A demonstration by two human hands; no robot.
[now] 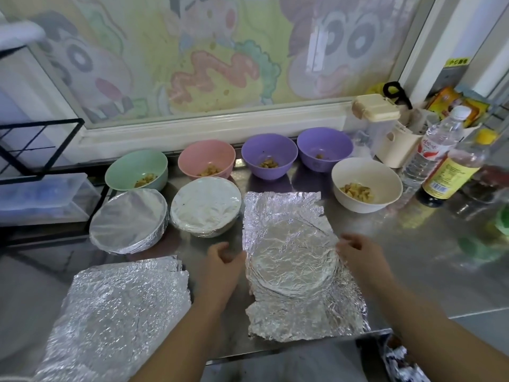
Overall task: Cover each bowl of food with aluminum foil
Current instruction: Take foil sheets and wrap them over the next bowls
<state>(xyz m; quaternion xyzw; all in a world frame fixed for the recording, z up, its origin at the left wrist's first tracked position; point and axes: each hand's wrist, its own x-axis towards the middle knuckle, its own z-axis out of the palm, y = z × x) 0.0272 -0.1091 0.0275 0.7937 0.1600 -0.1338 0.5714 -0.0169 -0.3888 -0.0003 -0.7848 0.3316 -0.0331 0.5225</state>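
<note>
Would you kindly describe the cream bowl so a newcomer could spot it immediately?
On the steel counter below the cartoon window, look right of the central foil sheet, beside the bottles. The cream bowl alone is cream; other open bowls are green, pink, purple.

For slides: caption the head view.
Left hand and right hand flank crinkled aluminium foil over a bowl; five food bowls uncovered.

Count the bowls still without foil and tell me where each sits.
5. Back row, left to right: green bowl, pink bowl, purple bowl, second purple bowl. The cream bowl sits nearer, at the right. I see no others.
</note>
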